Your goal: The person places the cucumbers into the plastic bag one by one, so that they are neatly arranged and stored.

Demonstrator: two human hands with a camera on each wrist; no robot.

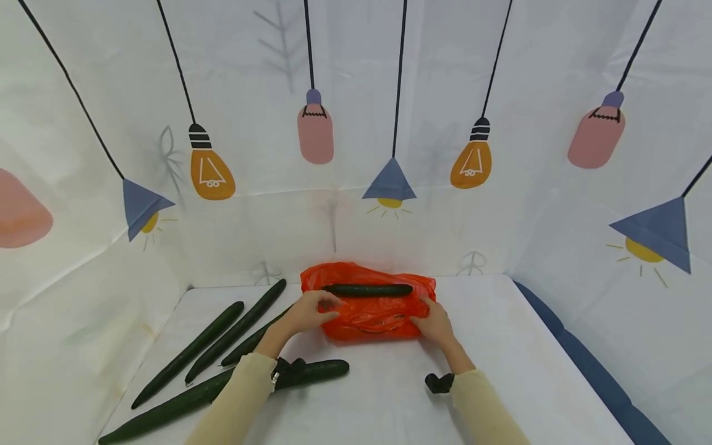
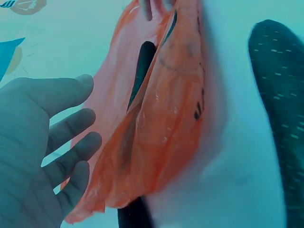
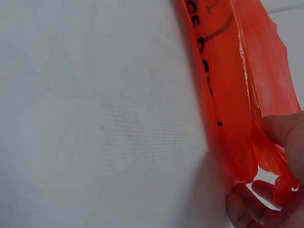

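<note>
A red plastic bag (image 1: 367,321) lies at the back of the table, its mouth spread wide. A long dark green cucumber (image 1: 367,290) rests in the opening, partly behind the front layer in the left wrist view. At the bag's left end is my left hand (image 1: 310,310). Its fingers are loosely bent and apart, with nothing between them in the left wrist view. My right hand (image 1: 435,321) is at the right end and holds the bag's edge between thumb (image 3: 281,129) and fingers. In the head view, that grip is only partly visible.
Several more cucumbers lie to the left: two side by side (image 1: 191,352) (image 1: 239,330), one partly behind my left forearm (image 1: 245,349), and a long dark green stretch (image 1: 167,414) passing under the left sleeve. White patterned sheets (image 1: 356,228) surround the white table (image 1: 384,395).
</note>
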